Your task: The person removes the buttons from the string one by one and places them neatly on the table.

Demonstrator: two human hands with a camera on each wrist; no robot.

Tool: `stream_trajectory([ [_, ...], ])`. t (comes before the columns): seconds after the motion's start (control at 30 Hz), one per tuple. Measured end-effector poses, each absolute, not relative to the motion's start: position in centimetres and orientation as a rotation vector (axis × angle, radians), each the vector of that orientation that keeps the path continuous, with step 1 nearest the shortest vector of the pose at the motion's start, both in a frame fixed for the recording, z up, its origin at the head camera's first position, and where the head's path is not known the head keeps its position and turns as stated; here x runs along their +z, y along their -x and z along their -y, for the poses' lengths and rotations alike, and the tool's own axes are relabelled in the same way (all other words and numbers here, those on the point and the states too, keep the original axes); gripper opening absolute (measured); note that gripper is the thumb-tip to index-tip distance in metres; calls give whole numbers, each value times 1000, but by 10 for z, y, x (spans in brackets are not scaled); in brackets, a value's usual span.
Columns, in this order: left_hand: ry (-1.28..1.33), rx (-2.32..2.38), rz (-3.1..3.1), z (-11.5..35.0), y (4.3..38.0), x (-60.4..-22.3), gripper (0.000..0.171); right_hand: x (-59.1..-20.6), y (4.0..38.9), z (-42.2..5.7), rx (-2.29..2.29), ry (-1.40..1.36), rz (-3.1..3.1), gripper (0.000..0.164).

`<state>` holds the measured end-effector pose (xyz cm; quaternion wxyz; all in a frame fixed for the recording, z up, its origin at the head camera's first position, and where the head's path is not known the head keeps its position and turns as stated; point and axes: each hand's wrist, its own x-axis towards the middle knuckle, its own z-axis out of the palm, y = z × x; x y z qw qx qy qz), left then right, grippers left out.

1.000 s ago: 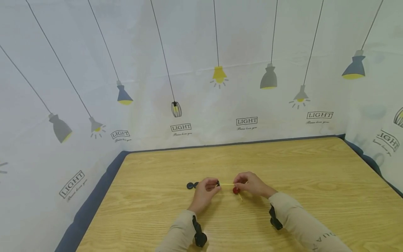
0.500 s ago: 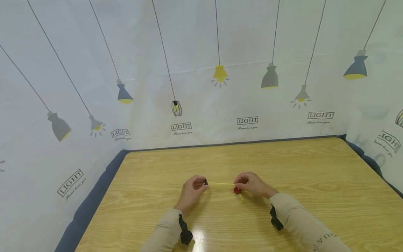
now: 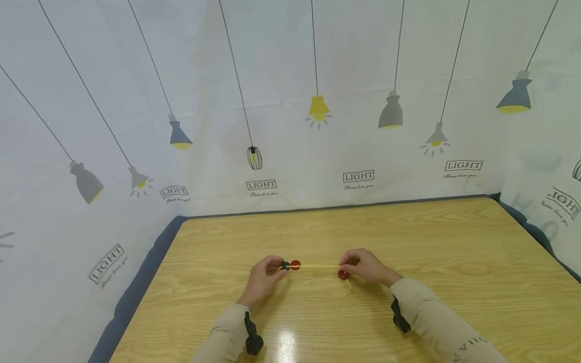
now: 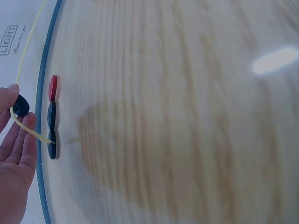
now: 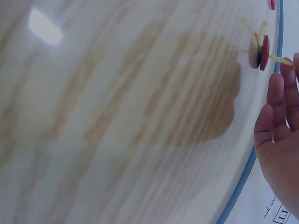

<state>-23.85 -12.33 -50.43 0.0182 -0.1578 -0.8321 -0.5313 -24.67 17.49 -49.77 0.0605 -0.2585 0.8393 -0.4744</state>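
Observation:
My left hand (image 3: pixel 263 280) pinches a dark button (image 4: pixel 20 106) between thumb and fingertips. A yellow string (image 3: pixel 315 265) runs from it, stretched straight across to my right hand (image 3: pixel 363 265); in the left wrist view a short tail of the string curves down below that button. Thumb and fingertips of the right hand pinch the string's other part. Just under them, a red button (image 3: pixel 343 274) hangs on the string, with the loose string end dangling past it. The right wrist view shows this red button (image 5: pixel 265 53) edge-on near the tabletop, its other fingers spread loosely.
On the wooden table (image 3: pixel 408 232), another red button (image 3: pixel 295 265) lies beside the left fingertips. The left wrist view shows it in a row with two dark buttons (image 4: pixel 52 114), which the left hand covers in the head view. A printed cloth wall (image 3: pixel 290 126) borders the table.
My left hand has slid left with the dark button, lengthening the taut string between the hands. The red button on the table has come into sight. The right hand stays nearly in place.

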Motion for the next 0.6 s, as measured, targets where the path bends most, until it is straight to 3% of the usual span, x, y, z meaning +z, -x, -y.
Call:
stream_trajectory([
  [0.6, 401, -1461, 2660, 166, 239, -490, 28, -497, 247, -171, -1465, 827, -2484, 8],
])
